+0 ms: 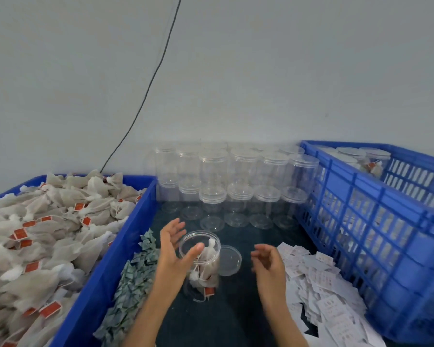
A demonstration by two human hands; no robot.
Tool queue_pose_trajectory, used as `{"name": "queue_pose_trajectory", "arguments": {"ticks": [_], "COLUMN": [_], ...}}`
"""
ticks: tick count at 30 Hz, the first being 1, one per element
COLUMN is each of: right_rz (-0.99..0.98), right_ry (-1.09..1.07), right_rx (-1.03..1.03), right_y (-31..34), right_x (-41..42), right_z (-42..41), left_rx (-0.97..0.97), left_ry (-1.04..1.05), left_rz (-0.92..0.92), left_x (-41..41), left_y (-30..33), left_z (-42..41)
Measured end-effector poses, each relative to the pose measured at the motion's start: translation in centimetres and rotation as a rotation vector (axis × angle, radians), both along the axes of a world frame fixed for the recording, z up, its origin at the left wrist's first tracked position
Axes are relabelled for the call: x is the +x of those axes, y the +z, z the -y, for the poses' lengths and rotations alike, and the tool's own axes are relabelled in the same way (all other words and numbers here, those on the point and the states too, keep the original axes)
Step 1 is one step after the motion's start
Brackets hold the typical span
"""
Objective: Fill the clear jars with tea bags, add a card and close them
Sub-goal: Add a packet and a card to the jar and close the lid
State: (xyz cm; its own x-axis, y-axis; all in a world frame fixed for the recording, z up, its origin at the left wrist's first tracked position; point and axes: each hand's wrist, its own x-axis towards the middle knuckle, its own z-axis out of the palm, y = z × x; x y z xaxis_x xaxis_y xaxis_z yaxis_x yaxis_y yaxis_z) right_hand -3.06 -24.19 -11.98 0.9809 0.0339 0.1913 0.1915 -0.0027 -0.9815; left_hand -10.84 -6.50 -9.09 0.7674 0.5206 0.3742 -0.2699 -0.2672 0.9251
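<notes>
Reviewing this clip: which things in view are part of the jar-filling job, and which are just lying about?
Part of the job:
open jar with tea bags inside
its lid beside it
tea bag bin
cards
stacked empty jars
crate with closed jars
left hand, right hand, both empty

Lying about:
cable on the wall
small grey-green packets; purpose unclear

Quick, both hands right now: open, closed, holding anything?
Left hand: open, fingers spread beside the open clear plastic jar, holding nothing.
Right hand: open, loosely curled, empty.

Plain pale grey-white wall (261, 66) fills upper bkgd, evenly lit. Thin black cable (152, 78) runs diagonally down it. Dark teal work surface (238, 309) below.
</notes>
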Motion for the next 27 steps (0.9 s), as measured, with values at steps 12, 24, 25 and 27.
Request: {"name": "queue_pose_trajectory", "arguments": {"ticks": [12, 24, 25, 27], "right_rz": [0.103, 0.601, 0.684, 0.845], "right_ry": [0.468, 0.047, 0.028, 0.073], "right_rx": [-1.388, -0.799, -0.708, -0.659], "right_y": [1.6, 8.1, 8.9, 9.7], "right_x": [5.3, 1.5, 0.5, -1.3], "right_z": [10.2, 4.0, 2.5, -0.3], "left_rx": [-0.070, 0.104, 0.111, 0.129], "left_ry": [0.004, 0.068, 0.073, 0.091], "left_rz": [-0.071, 0.100, 0.100, 0.098], "left_x": [0.0, -1.2, -1.1, -1.1], "left_y": [-6.4, -6.2, -6.2, -6.2], "left_z": [2.2, 2.7, 2.6, 2.6]}}
